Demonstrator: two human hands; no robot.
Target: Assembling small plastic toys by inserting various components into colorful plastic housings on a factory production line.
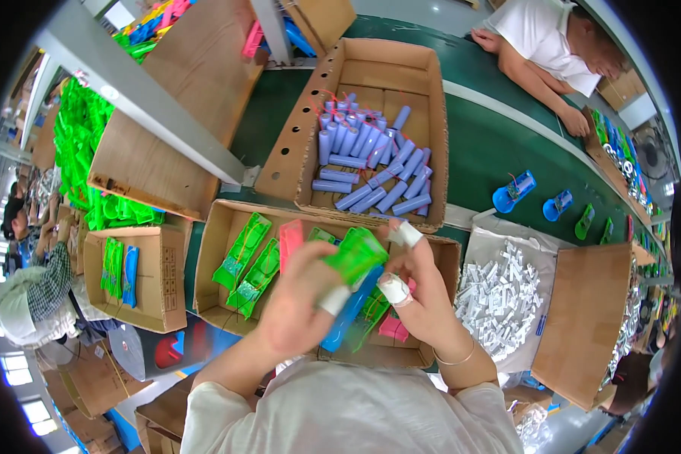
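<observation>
A glossy green plastic casing (pixel 358 254) is held up over the middle cardboard box (pixel 204 291), blurred by motion. My left hand (pixel 299 303) closes on its left side, a white wrap on one finger. At its other end, my right hand (pixel 424 291) has bent fingers against the casing; white tape covers its thumb and a finger. Their exact grip is smeared. Below lie a blue casing (pixel 348 314), green casings (pixel 242 253) with wires and small boards, and a pink casing (pixel 290 238).
Beyond is a box (pixel 440 98) of purple cylindrical battery cells (pixel 371 151). Small white parts (pixel 499 299) lie heaped at right. Blue cup-shaped pieces (pixel 514 193) stand on the green belt (pixel 484 151). A small box (pixel 172 280) sits left. A co-worker (pixel 537 53) works across the belt.
</observation>
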